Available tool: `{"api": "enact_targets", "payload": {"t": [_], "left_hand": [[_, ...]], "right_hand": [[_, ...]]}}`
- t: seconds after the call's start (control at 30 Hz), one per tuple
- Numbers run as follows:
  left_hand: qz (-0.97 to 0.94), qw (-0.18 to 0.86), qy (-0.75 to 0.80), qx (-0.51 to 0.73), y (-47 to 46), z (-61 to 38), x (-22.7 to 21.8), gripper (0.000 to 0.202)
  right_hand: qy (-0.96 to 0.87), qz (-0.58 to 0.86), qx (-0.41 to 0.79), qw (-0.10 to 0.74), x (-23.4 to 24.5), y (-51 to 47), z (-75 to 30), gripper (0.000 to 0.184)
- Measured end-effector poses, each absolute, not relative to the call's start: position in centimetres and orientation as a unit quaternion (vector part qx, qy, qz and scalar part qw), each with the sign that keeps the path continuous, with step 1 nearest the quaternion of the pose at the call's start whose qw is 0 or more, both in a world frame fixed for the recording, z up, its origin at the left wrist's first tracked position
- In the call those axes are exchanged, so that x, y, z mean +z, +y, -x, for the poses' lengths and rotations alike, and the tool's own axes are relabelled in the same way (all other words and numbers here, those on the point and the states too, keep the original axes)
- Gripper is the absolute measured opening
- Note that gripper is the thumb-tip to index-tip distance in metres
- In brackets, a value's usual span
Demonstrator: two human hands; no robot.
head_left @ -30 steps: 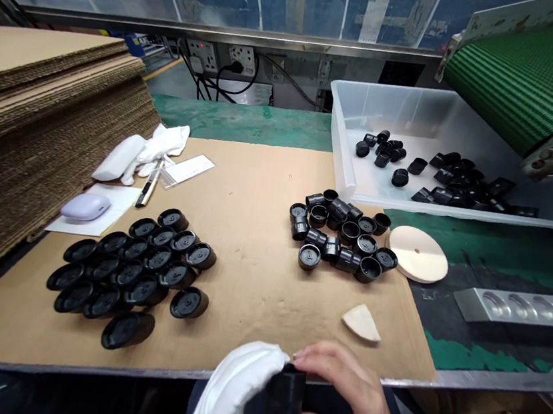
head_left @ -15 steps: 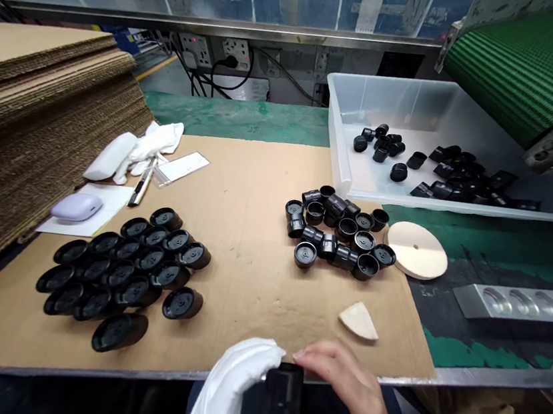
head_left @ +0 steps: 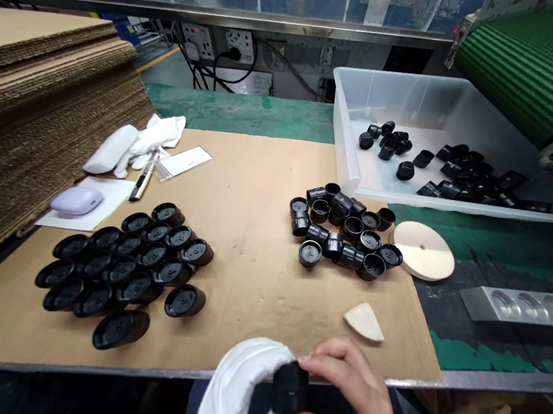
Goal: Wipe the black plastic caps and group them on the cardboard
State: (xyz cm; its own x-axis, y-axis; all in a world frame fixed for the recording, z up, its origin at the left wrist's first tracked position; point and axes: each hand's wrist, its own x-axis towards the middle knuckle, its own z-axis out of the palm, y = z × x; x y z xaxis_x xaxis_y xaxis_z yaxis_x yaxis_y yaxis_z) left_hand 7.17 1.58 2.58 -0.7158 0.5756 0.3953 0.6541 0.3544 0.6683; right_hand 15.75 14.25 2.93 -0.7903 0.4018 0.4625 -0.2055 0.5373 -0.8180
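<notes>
Just past the table's front edge, a short black plastic cap [head_left: 290, 389] is held between my two hands. My left hand [head_left: 240, 387], in a white glove, curls round the cap's left side. The thumb and fingertips of my bare right hand [head_left: 358, 402] pinch it from the right. Farther up the cardboard sheet [head_left: 252, 244] lies a loose cluster of black caps [head_left: 333, 246], some upright, some on their sides. To the left, several black caps [head_left: 122, 267] stand close together in rows, with two slightly apart at the front and right.
A clear plastic bin [head_left: 347, 132] with more black caps stands at the back right, beneath a green conveyor belt [head_left: 540, 71]. Right of the sheet are a wooden disc [head_left: 422, 250] and a metal block [head_left: 526, 307]. A wooden wedge [head_left: 364, 321] lies nearer. Stacked cardboard [head_left: 38, 131] borders the left.
The cap has tilted and turned slightly between my hands, which stay closed on it. The camera view has shifted slightly; the caps on the table look unmoved.
</notes>
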Motion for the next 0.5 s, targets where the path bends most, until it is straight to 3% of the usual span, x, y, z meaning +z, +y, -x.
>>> {"api": "enact_targets", "payload": {"t": [0.33, 0.5], "left_hand": [[0.382, 0.072, -0.827, -0.407, 1.2, -7.1, 2.2, 0.03], [0.388, 0.105, -0.827, -0.394, 1.0, -6.2, 1.4, 0.025]], "right_hand": [[-0.842, 0.051, 0.457, 0.281, 3.2, 14.3, -15.6, 0.027], [-0.898, 0.091, 0.321, 0.288, 2.9, 16.6, -17.3, 0.028]]}}
